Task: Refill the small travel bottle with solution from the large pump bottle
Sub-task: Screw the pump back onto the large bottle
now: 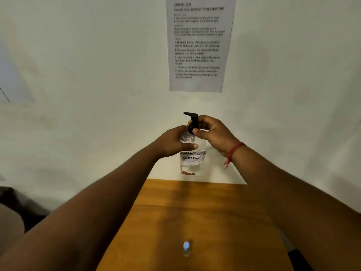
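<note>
A clear large pump bottle [192, 163] with a handwritten "contact lens solution" label is held up in front of the wall, above the far edge of the wooden table [205, 212]. My left hand [172, 143] wraps its upper body. My right hand [213, 132] pinches the black pump cap [192, 122] at the collar. The small travel bottle [186, 249], clear with a pale blue cap, stands upright near the table's front edge, apart from both hands.
A printed instruction sheet [199, 44] hangs on the white wall behind the table. A red thread bracelet [233, 151] circles my right wrist. Dark shapes lie on the floor at the lower left.
</note>
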